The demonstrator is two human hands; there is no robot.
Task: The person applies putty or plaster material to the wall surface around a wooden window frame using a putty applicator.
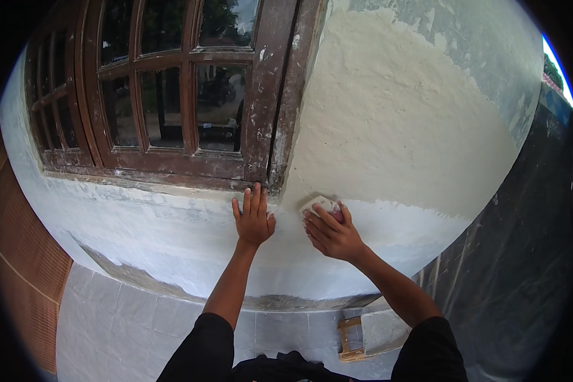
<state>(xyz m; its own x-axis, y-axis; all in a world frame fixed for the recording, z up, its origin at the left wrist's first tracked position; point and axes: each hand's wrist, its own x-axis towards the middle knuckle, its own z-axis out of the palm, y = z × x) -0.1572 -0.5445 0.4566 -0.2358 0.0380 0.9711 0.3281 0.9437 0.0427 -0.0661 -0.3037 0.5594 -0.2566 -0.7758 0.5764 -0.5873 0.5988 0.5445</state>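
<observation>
Right hand (337,235) gripping pale block (311,205) at wall (395,121), just right of window frame (291,108); left hand (254,223) spread at frame's lower corner; likely rubbing step; next stroke probably needs block flat, pressure even.

The person wears a black upper garment (291,372), whose left sleeve (200,350) and right sleeve (433,352) are short, matt and plain, each ending near the elbow. Left forearm (231,285) and right forearm (398,285) are bare and taper to the wrist; left hand (254,224) and right hand (335,235) are likewise bare. The garment's torso section presents an uneven, bumpy outline, its surface detail too dark to determine.
</observation>
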